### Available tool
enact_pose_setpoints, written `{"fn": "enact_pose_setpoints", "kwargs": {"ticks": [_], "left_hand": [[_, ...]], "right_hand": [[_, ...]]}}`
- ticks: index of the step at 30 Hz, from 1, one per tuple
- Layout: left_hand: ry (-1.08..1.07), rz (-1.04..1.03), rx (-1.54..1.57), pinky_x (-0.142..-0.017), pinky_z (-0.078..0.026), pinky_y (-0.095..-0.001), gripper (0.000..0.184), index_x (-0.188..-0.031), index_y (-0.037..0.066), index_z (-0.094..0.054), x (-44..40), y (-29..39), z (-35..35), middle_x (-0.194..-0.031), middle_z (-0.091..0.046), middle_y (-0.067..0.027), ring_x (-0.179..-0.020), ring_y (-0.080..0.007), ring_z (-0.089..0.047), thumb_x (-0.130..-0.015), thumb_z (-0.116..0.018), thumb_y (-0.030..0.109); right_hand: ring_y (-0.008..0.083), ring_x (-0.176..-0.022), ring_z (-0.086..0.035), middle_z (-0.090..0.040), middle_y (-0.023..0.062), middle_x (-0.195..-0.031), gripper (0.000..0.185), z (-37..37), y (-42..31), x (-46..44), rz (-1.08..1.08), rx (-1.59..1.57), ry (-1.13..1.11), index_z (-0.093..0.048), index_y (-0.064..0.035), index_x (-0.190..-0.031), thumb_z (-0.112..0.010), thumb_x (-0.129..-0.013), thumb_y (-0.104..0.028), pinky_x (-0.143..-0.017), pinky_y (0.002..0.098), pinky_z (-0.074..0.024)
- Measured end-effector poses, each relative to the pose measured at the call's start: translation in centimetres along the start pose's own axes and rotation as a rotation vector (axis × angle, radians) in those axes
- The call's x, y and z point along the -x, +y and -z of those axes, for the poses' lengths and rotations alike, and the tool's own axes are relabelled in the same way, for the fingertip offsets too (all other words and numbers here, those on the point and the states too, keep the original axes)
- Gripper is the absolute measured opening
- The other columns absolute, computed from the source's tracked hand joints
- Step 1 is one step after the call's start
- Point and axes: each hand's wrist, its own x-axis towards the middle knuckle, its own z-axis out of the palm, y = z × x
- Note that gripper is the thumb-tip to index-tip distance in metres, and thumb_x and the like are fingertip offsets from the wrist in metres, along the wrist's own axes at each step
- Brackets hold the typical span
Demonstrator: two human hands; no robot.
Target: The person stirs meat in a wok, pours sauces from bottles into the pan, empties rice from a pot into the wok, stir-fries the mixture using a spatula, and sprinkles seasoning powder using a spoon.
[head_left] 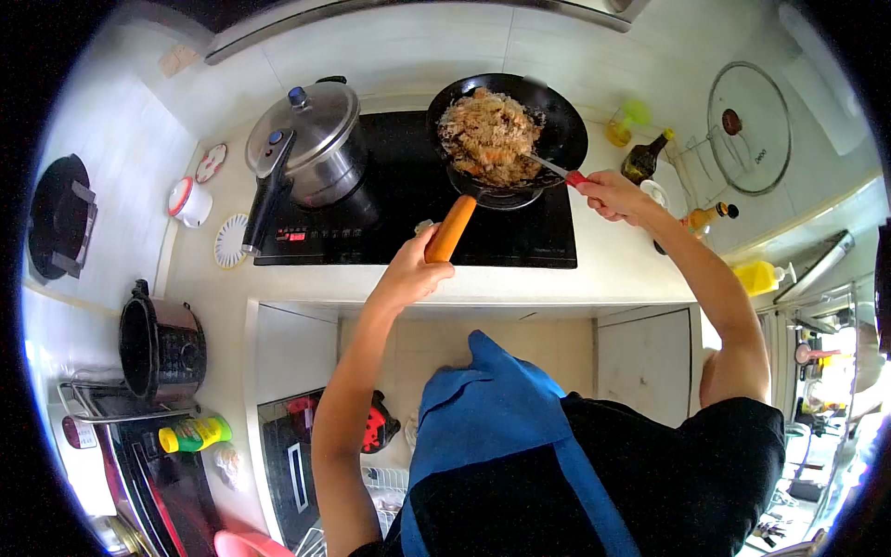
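My left hand (413,269) is wrapped round the orange-brown handle of a black wok (564,125) at the right side of the cooktop. The wok is slightly tilted. In it lies a heap of fried rice (487,130) with orange bits. My right hand (613,197) grips the red handle of a metal spatula (554,167); its far end is buried in the rice at the lower right of the heap, so the blade is hidden.
A steel pressure cooker (320,153) stands on the left of the black cooktop (408,241), its handle jutting toward the front. Dark and amber bottles (642,160) stand at right, below a hanging glass lid (756,139). A rice cooker (165,348) sits at left.
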Motion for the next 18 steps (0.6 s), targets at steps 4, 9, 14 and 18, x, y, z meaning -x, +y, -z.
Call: {"fn": "enact_pose_setpoints", "kwargs": {"ticks": [4, 9, 14, 18], "left_hand": [[-0.008, -0.011, 0.102, -0.047, -0.040, -0.0241, 0.067, -0.136, 0.000, -0.031, 0.7, 0.1, -0.1, -0.083, -0.057, -0.0071, -0.056, -0.0104, -0.053, -0.084, -0.062, 0.028], [0.369, -0.020, 0.303, -0.051, -0.044, -0.0241, 0.070, -0.130, -0.003, -0.038, 3.4, -2.1, 2.0, -0.087, -0.061, -0.0109, -0.061, -0.0121, -0.059, -0.083, -0.062, 0.043], [0.572, 0.085, 0.303, -0.052, -0.044, -0.0235, 0.046, -0.120, 0.005, -0.049, 7.9, -10.1, 3.7, -0.090, -0.063, -0.0079, -0.059, -0.0106, -0.056, -0.086, -0.059, 0.033], [0.787, 0.113, 0.416, -0.053, -0.045, -0.0243, 0.029, -0.109, 0.007, -0.056, 16.1, -16.8, -0.7, -0.084, -0.061, -0.0038, -0.057, -0.0101, -0.053, -0.086, -0.057, 0.026]], "right_hand": [[0.0087, -0.040, -0.038, -0.046, 0.0005, -0.057, 0.025, 0.7, -2.0, 2.9, 0.046, 0.223, 0.166, -0.052, -0.0006, -0.085, -0.058, -0.088, -0.025, -0.034, 0.0253, -0.0289], [0.0182, -0.051, -0.055, -0.053, 0.0089, -0.062, 0.023, 0.6, -2.9, 2.9, 0.061, 0.576, 0.363, -0.054, 0.0009, -0.086, -0.058, -0.087, -0.022, -0.042, 0.0327, -0.0440], [0.0341, -0.088, -0.062, -0.062, 0.0210, -0.091, 0.020, -1.2, -2.6, 1.5, 0.250, 1.161, 0.655, -0.054, -0.0007, -0.100, -0.056, -0.083, -0.012, -0.069, 0.0467, -0.0512], [0.0370, -0.100, -0.054, -0.055, 0.0225, -0.108, 0.037, -0.2, 2.0, -6.0, 0.515, 1.463, 0.643, -0.044, -0.0025, -0.123, -0.045, -0.087, -0.012, -0.085, 0.0455, -0.0424]]}}
